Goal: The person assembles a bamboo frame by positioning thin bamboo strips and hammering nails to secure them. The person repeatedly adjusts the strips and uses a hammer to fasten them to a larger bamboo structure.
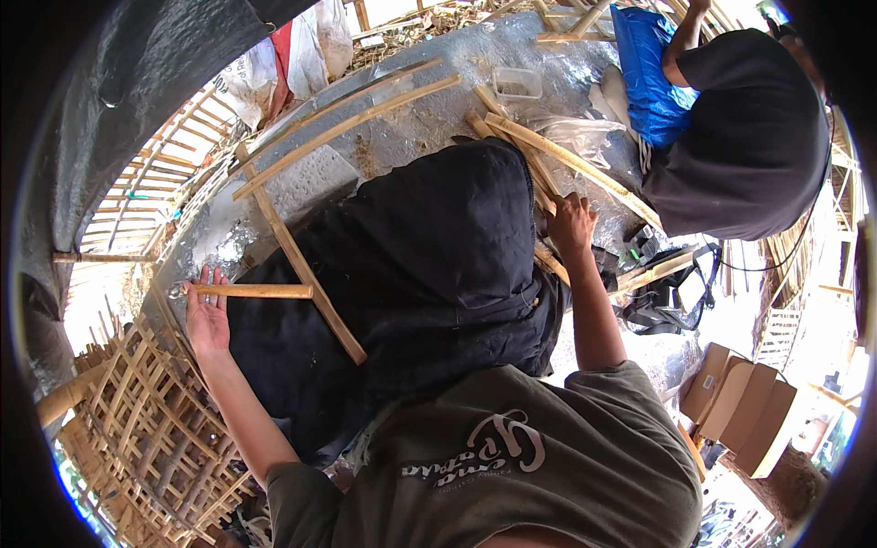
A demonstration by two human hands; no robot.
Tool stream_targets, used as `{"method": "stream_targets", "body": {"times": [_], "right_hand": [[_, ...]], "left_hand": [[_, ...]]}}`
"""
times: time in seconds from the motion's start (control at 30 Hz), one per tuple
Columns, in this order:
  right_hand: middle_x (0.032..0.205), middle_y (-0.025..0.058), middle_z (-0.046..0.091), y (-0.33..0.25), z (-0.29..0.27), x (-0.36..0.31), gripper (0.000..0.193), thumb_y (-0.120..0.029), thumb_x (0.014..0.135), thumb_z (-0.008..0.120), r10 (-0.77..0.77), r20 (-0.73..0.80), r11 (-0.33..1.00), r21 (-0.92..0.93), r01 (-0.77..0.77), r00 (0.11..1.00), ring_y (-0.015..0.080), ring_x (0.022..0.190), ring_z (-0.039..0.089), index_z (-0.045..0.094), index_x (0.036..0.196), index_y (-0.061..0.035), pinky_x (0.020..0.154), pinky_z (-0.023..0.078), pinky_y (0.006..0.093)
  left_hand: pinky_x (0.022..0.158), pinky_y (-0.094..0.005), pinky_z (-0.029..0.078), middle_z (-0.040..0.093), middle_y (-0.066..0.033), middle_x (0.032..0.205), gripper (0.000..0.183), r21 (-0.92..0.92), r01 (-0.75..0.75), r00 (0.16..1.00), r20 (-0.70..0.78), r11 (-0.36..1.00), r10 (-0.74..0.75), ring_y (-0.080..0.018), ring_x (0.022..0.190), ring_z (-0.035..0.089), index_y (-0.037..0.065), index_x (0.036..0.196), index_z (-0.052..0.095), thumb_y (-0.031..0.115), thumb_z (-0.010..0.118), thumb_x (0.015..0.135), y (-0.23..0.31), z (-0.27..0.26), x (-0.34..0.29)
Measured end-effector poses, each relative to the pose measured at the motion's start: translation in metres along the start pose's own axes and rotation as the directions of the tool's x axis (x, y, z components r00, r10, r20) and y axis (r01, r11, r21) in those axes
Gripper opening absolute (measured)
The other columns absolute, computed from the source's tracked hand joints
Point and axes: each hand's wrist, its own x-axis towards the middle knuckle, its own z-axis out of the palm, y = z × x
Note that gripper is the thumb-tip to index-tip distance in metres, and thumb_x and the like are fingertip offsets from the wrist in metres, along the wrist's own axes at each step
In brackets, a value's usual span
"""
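Left hand (210, 320) open against a stick (260, 291), right hand (573, 226) gripping bamboo (542, 183), grey ground sheet (466, 55) far, lattice (155, 429) near left, carton (742, 409) near right, person (744, 137) far right

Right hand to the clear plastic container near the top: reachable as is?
Probably not without leaning in: the clear container lies well beyond the right hand, and a long diagonal bamboo strip crosses the way between them.
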Motion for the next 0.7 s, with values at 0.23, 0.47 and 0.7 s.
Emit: {"method": "stream_targets", "body": {"times": [0.23,0.47,0.7], "right_hand": [[0.123,0.0057,0.054,0.001,0.000,-0.001,0.030,-0.027,0.081,0.071,-0.042,-0.045,0.999,-0.004,0.042,0.998,0.0293,0.118,0.048,0.068,0.109,-0.0153,0.092,0.041,0.0527],[0.127,0.0067,0.054,0.011,-0.011,-0.008,0.034,-0.032,0.084,0.074,-0.023,0.049,0.993,0.118,0.017,0.999,0.0315,0.123,0.047,0.065,0.112,-0.0151,0.095,0.044,0.0532],[0.132,0.0109,0.054,0.023,-0.023,0.001,0.037,-0.032,0.086,0.073,0.032,0.058,0.990,0.135,-0.040,0.998,0.0355,0.126,0.047,0.064,0.119,-0.0179,0.098,0.044,0.0554]], "left_hand": [[0.113,-0.0460,0.043,0.048,-0.0198,0.141,0.039,0.021,0.001,1.000,-0.026,1.000,-0.001,-0.0344,0.131,0.049,-0.002,0.123,0.042,0.032,0.047,0.105,-0.003,-0.006,0.004],[0.114,-0.0453,0.042,0.048,-0.0202,0.140,0.041,0.063,0.017,0.999,-0.043,0.998,-0.014,-0.0341,0.131,0.048,-0.004,0.127,0.040,0.032,0.043,0.106,-0.006,0.001,-0.002],[0.114,-0.0439,0.042,0.044,-0.0220,0.144,0.047,0.091,0.025,0.999,-0.032,0.996,-0.022,-0.0335,0.131,0.049,-0.005,0.135,0.033,0.032,0.042,0.107,-0.006,-0.003,0.000]]}}
